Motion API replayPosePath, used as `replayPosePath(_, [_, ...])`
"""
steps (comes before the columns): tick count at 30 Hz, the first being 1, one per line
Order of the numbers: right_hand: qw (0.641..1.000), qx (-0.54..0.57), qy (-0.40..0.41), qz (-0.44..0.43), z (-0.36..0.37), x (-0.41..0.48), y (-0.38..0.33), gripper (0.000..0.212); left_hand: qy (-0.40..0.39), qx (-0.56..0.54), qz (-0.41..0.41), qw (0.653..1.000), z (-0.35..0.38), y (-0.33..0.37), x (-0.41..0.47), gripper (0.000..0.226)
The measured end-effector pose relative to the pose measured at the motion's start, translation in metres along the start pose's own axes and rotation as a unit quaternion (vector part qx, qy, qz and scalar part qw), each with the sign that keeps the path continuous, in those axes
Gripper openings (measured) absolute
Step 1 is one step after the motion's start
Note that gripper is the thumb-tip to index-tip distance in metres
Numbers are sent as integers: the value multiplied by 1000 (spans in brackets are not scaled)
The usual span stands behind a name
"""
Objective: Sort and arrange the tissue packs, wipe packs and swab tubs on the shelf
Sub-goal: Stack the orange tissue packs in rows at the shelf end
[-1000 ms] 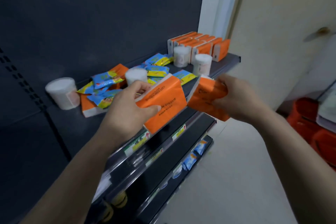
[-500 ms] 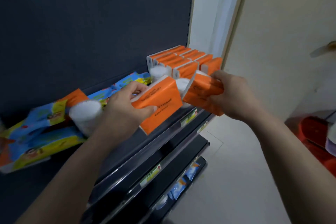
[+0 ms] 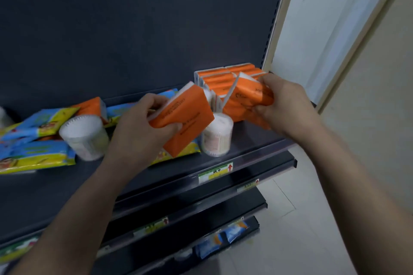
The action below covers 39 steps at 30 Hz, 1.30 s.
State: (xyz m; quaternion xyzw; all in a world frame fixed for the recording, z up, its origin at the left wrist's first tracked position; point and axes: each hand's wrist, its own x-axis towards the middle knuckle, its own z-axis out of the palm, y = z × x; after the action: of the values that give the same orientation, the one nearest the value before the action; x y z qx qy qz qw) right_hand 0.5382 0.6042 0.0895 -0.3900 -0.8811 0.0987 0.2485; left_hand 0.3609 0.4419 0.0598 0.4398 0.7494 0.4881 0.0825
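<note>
My left hand (image 3: 143, 131) grips an orange tissue pack (image 3: 187, 118) above the shelf (image 3: 252, 140). My right hand (image 3: 283, 105) grips a second orange tissue pack (image 3: 245, 98) just in front of the row of orange tissue packs (image 3: 216, 76) standing at the shelf's right end. Two white swab tubs stand on the shelf: one (image 3: 218, 136) below and between the held packs, another (image 3: 83, 138) left of my left hand. Blue and yellow wipe packs (image 3: 38, 156) lie scattered on the left, with another orange pack (image 3: 91, 107) among them.
The dark back panel (image 3: 134, 29) rises behind the shelf. Lower shelves (image 3: 223, 214) with price labels (image 3: 215, 174) jut out below; blue packets (image 3: 223, 239) lie on the lowest one. A cream wall and door frame (image 3: 335, 51) border the right end.
Both hands have carried their orange packs rightward and deeper over the shelf, toward the orange row. The view has moved closer and to the right, so the scattered wipe packs lie further left.
</note>
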Motion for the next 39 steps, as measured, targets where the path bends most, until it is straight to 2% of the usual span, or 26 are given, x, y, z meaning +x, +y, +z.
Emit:
replayPosePath(4, [1000, 1, -3, -27, 13, 30, 7, 39, 29, 11, -12, 999, 2, -6, 19, 33])
replayPosePath(11, [996, -60, -61, -20, 26, 71, 31, 44, 15, 0, -21, 1000, 22, -19, 64, 32])
replayPosePath(17, [982, -85, -164, -46, 29, 89, 47, 25, -4, 14, -27, 1000, 41, -22, 86, 32])
replayPosePath(21, [981, -61, -175, -62, 21, 97, 49, 22, 13, 24, -41, 999, 51, -23, 92, 34])
replayPosePath(28, [942, -129, -278, -136, 41, 112, 53, 35, 51, 45, -67, 995, 62, -18, 85, 36])
replayPosePath(34, [921, -224, -242, -206, 74, 105, 59, 41, 105, 60, -100, 988, 65, -20, 71, 36])
replayPosePath(37, [919, -239, -219, -224, 83, 104, 60, 43, 121, 48, -112, 985, 63, -25, 65, 34])
replayPosePath(39, [915, -235, -236, -227, 85, 106, 60, 47, 122, 43, -115, 985, 62, -27, 63, 34])
